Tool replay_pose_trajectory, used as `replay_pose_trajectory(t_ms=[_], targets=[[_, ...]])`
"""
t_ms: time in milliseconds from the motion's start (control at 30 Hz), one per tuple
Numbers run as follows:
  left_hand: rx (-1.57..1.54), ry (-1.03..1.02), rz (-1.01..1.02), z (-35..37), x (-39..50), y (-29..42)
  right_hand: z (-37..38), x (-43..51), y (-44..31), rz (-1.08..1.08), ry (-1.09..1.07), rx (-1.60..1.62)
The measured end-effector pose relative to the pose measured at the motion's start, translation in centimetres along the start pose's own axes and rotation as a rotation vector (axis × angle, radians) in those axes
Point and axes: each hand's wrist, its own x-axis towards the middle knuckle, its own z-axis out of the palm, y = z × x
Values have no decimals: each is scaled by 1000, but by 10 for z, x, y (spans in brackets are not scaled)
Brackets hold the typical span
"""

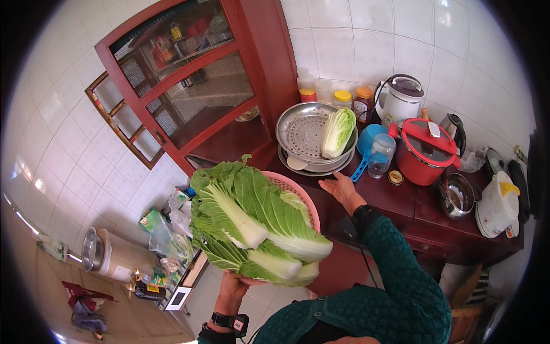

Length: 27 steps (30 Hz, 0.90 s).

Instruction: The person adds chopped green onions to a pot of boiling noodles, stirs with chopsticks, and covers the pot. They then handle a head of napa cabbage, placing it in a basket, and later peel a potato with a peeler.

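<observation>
Leafy napa cabbage leaves (240, 215) are heaped in a pink plastic colander basket (307, 195), some hanging over its rim. My left hand (236, 281) supports the load from below at the near side, with its fingers hidden under the leaves. My right hand (341, 189) is empty, its fingers apart near the front edge of the dark red cabinet top (378, 195). Just beyond it, a perforated steel steamer tray (300, 129) rests on stacked pans. A small napa cabbage head (339, 133) lies in the tray's right side.
A red lidded pot (425, 159), blue ladle (369, 142), glass jar (381, 157) and steel pot (457, 195) stand on the right. Behind are a white electric kettle (399, 101) and lidded jars (342, 99). A red mesh-door cupboard (184, 81) rises at left; bottles (150, 275) stand lower left.
</observation>
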Motion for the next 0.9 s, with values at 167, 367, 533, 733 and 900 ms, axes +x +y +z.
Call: replay_pose_trajectory(t_ms=[167, 367, 533, 733, 900], targets=[[226, -34, 15, 13, -1, -5, 11, 9, -15, -102, -74, -10], [172, 48, 96, 20, 3, -20, 30, 14, -30, -167, 67, -142], [135, 84, 93, 23, 3, -30, 19, 37, -52, -175, 83, -153], [45, 95, 63, 39, 5, -38, 5, 76, -77, -210, 159, -183], [139, 115, 149, 50, 22, -41, -4, 100, -94, -234, 206, -204]])
